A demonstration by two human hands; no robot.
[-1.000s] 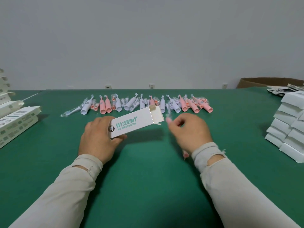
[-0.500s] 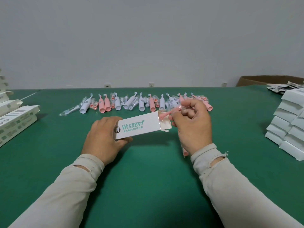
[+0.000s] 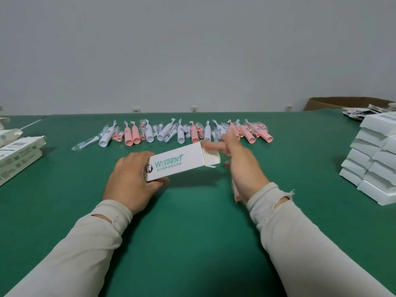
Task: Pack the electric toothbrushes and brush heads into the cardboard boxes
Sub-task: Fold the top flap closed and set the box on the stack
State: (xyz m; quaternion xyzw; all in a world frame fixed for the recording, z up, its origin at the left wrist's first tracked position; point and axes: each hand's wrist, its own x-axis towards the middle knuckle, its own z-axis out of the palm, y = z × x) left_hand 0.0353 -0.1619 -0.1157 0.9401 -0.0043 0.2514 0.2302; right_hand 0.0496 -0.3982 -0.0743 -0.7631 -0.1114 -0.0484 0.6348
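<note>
My left hand (image 3: 130,181) grips a white cardboard box (image 3: 171,165) printed "WISDENT", tilted up to the right, with its right end flap (image 3: 212,158) open. My right hand (image 3: 240,155) is at that open end with its fingers stretched toward the mouth. They are motion-blurred, so I cannot tell whether anything is between them. A pink piece (image 3: 236,194) shows under my right wrist; held or lying on the table, I cannot tell. Several pink and white toothbrushes and bagged brush heads (image 3: 171,133) lie in a row behind the box.
The green table (image 3: 192,232) carries flat white boxes stacked at the left edge (image 3: 19,155) and a taller stack of white boxes at the right (image 3: 372,159). Leaflets (image 3: 360,112) and a brown carton (image 3: 342,102) sit at the far right. A grey wall rises behind.
Half a second ago my right hand pinched a pink brush head at the box mouth. Now its fingers are stretched out and blurred there, and the brush head is no longer seen.
</note>
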